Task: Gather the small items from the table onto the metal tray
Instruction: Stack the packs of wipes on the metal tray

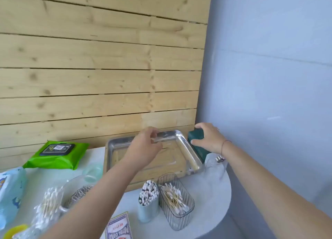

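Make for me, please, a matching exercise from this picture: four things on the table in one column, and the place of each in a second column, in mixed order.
Things:
1. green wipes pack
2. dark green box
3. ribbed clear container
4. card pack

Places:
A. at the near edge of the table
B. gripped by the right hand, beside the metal tray
C. by the wooden wall, left of the tray
D. in front of the tray, with cotton swabs inside

Pairs: 1-C, 2-B, 3-D, 4-A
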{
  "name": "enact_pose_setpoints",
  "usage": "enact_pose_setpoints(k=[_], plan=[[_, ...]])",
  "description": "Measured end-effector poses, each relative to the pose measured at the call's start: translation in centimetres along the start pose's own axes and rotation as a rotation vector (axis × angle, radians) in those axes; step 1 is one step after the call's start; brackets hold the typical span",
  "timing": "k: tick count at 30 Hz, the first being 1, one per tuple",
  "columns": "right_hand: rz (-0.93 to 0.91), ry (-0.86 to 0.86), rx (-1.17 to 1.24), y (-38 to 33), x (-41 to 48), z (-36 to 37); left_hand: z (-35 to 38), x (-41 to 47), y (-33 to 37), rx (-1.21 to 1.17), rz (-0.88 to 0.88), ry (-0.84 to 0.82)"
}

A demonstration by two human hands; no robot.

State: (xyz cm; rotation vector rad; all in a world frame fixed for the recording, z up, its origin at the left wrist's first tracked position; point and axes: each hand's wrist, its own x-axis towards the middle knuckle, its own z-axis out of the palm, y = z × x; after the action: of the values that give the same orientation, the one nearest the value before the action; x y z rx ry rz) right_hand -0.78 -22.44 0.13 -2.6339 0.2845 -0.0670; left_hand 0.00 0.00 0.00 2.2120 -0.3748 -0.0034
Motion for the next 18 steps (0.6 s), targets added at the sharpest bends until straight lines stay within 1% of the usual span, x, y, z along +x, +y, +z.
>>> enact_pose_setpoints(k=[2, 4, 6, 9, 12, 14, 18], plan=[[0.114, -0.01, -0.051, 1.2, 0.7, -1.1, 1.9, 2.5, 1.8, 0.01, 0.006, -0.105], [0.249, -0.085, -0.146, 2.1, 1.3, -1.9, 3.8, 5.0, 3.1, 0.004, -0.017, -0.224], [0.345, -0.18, -0.222, 3.4, 2.4, -2.6, 6.5, 7.8, 4.3, -0.019, -0.056, -0.314], [0.419, -0.306, -0.246, 4.9, 4.2, -2.4, 9.9, 11.1, 5.0, -0.051, -0.119, -0.405], [0.45, -0.384, -0.215, 6.1, 5.9, -1.1, 13.0, 13.8, 4.6, -0.084, -0.19, -0.443], [0.462, -0.411, -0.154, 6.6, 6.6, 0.0, 14.6, 15.4, 3.5, -0.12, -0.222, -0.425], [0.492, -0.367, -0.072, 8.0, 8.5, 1.6, 17.0, 17.8, 1.8, -0.202, -0.291, -0.435]])
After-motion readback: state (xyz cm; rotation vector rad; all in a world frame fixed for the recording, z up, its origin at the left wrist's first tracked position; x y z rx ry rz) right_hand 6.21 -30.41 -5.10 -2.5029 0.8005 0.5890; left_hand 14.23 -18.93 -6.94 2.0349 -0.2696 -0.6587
